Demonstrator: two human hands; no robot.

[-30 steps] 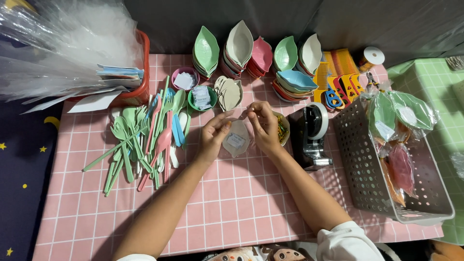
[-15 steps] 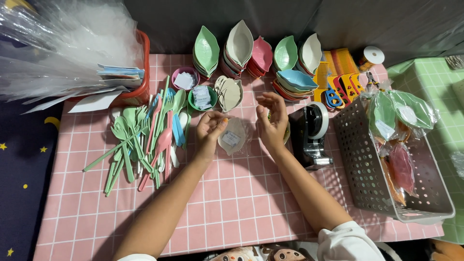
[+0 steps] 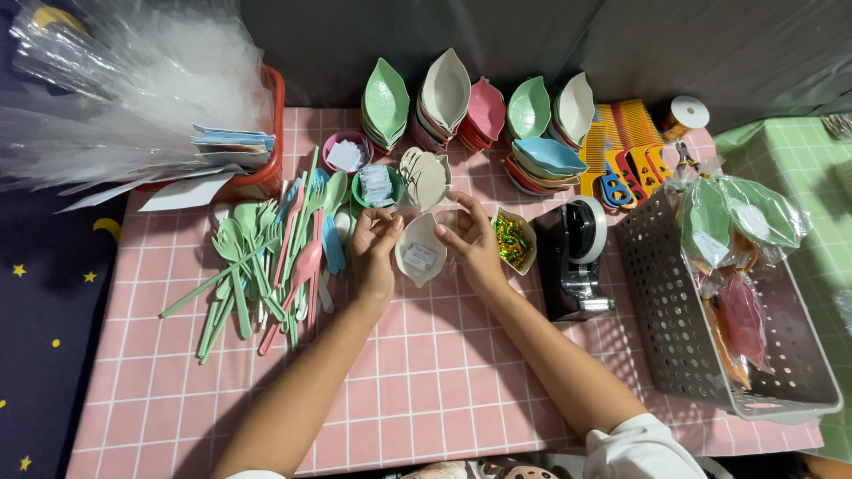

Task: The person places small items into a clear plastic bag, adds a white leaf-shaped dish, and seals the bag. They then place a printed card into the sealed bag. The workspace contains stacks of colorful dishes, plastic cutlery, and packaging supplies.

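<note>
- Two bare hands meet over a pink grid-patterned surface; between them sits a small beige leaf-shaped dish with a small white packet lying inside it
- The left hand curls its fingers against the dish's left edge, its grip partly closed; whether it truly pinches the rim cannot be told
- The right hand bends its fingers toward the dish's upper right edge, its grip loosely closed there; a clear wrapper seems to lie under the fingertips, but it is too faint to be sure
- Just right of the right hand lies a second leaf dish of shiny wrapped sweets; beyond it stands a black tape dispenser, then a grey perforated basket holding wrapped dishes
- Left of the left hand lies a loose heap of pastel spoons and forks
- Beyond both hands stand stacks of leaf-shaped dishes in green, beige, pink and blue
</note>
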